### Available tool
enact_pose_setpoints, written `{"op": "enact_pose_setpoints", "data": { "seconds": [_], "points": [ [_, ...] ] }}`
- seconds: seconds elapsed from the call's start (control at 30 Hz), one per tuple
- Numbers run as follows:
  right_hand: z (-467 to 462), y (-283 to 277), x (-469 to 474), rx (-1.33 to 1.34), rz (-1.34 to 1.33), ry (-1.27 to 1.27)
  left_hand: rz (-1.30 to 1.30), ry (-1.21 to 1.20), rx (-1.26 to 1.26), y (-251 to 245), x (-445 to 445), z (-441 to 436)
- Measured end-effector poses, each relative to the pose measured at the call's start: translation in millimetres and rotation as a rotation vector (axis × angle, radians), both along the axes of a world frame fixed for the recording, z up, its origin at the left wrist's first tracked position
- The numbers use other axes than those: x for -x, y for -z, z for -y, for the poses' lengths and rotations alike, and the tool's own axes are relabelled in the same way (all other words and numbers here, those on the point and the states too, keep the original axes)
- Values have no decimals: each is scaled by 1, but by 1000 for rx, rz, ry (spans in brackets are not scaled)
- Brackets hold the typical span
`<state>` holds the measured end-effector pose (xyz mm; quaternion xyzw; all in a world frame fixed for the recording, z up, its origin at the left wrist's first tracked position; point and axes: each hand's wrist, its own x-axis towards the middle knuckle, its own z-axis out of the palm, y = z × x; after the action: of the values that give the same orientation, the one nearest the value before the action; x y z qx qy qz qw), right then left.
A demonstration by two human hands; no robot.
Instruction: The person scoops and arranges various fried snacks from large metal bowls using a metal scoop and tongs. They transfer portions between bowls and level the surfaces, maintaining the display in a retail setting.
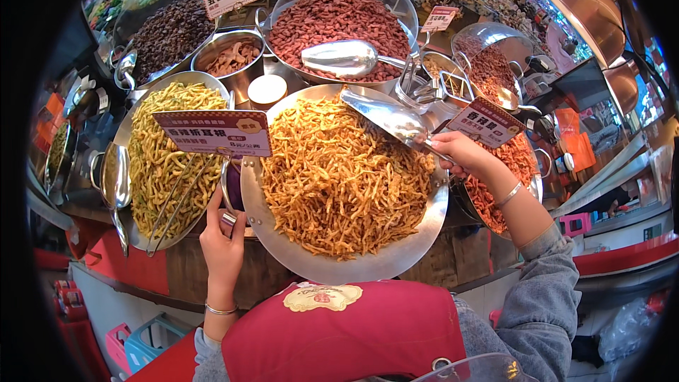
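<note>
A large steel pan (345, 270) heaped with golden-brown fried strips (345, 185) stands before me. My right hand (462, 153) holds a shiny metal scoop (384, 111) by its handle. The scoop's bowl points up and left and lies against the far right of the heap. At the pan's left side, my left hand (223, 246) has its fingers around a curved metal loop handle (226, 191). Just above that hand, a printed sign (215, 133) partly covers the neighbouring pan of yellow-green strips (164, 185), on which metal tongs (177, 204) rest.
Behind stands a pan of reddish pieces (339, 18) with another scoop (339, 58). A dark-food pan (172, 34) is at far left, orange-red shreds (504, 183) at right. A steel pot (228, 58), a white round lid (267, 89) and a utensil container (419, 95) fill gaps.
</note>
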<state>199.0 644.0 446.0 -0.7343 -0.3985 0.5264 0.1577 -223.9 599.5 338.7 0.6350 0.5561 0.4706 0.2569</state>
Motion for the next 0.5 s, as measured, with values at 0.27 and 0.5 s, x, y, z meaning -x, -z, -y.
{"op": "enact_pose_setpoints", "data": {
  "seconds": [0.27,0.5],
  "points": [
    [31,-68,-9,-99,107,-374,-20,-4,19,-4,-1,1],
    [55,-107,-21,-78,65,-381,-13,-14,-4,3,1,0]
  ]
}}
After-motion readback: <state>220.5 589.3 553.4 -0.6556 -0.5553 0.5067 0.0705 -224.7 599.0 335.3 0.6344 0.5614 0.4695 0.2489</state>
